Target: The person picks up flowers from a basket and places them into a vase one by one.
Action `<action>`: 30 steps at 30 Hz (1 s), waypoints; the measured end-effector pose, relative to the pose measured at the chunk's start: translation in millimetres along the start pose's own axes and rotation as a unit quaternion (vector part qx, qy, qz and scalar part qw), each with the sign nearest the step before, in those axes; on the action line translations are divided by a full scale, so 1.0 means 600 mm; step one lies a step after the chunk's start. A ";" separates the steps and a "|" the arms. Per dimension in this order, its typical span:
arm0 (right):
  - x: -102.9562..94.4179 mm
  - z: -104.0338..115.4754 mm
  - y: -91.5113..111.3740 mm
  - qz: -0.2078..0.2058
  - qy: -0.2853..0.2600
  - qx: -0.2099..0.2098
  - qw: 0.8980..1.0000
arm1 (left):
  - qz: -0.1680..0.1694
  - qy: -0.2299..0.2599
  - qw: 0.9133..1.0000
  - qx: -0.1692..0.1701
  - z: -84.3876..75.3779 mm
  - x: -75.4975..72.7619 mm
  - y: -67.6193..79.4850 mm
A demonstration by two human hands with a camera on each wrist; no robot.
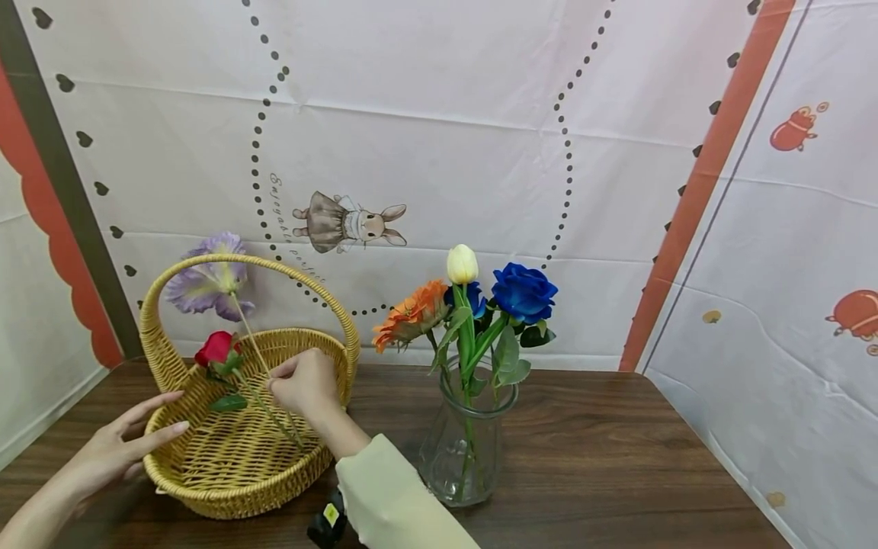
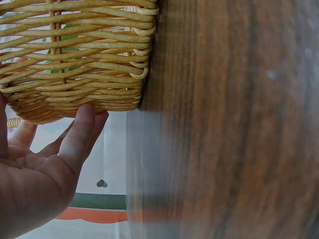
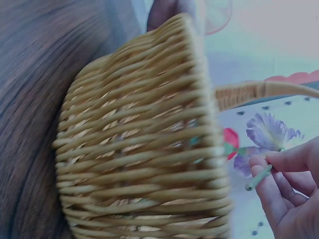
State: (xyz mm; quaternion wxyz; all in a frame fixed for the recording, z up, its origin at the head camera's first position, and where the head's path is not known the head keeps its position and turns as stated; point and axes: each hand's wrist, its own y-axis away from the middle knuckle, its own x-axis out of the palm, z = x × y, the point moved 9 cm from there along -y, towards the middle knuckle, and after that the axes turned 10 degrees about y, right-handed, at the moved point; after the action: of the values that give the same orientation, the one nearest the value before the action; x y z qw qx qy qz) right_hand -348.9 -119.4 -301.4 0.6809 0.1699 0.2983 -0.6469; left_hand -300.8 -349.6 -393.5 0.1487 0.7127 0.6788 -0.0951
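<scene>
My right hand (image 1: 306,387) pinches the thin stem of a purple ruffled flower (image 1: 218,278), whose bloom rises behind the basket handle. In the right wrist view, the stem's green end (image 3: 258,178) sticks out past the fingertips. A round wicker basket (image 1: 247,499) stands on the table; inside, a red rose (image 1: 218,347) leans with its bloom toward the left rim. At that rim, my left hand (image 1: 113,446) touches the basket with extended fingers. Its fingertips lie against the woven side in the left wrist view.
To the right of the basket stands a glass vase (image 1: 456,457) holding an orange flower (image 1: 414,314), a white tulip (image 1: 463,264) and blue roses (image 1: 524,293). A small black object (image 1: 328,522) with a yellow label lies by the right sleeve. Printed cloth (image 1: 439,168) hangs behind the wooden table (image 1: 604,457).
</scene>
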 end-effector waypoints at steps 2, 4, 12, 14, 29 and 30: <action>-0.007 0.007 0.004 -0.001 -0.003 -0.004 1.000 | 0.000 0.001 1.000 0.001 0.000 0.000 0.000; -0.015 0.015 0.011 0.002 -0.005 -0.012 1.000 | 0.000 0.001 1.000 0.002 0.001 0.000 0.000; -0.047 0.032 0.053 0.038 0.001 -0.031 0.999 | 0.001 -0.008 1.000 -0.004 0.004 0.000 0.000; -0.055 0.033 0.064 0.045 0.004 -0.043 0.998 | 0.003 -0.004 1.000 -0.002 0.003 0.000 -0.001; -0.094 -0.004 0.121 0.098 -0.008 -0.112 0.989 | 0.008 -0.012 1.000 -0.015 0.009 -0.001 -0.005; -0.096 -0.007 0.123 0.104 -0.013 -0.112 0.988 | 0.011 -0.013 1.000 -0.018 0.011 -0.002 -0.006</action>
State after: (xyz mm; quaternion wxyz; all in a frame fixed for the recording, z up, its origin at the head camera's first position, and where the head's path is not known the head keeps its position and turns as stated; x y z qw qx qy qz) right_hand -276.0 -63.8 -280.1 0.7628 0.1140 0.3410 -0.5374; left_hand -304.2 -352.6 -399.6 0.1715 0.7158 0.6708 -0.0909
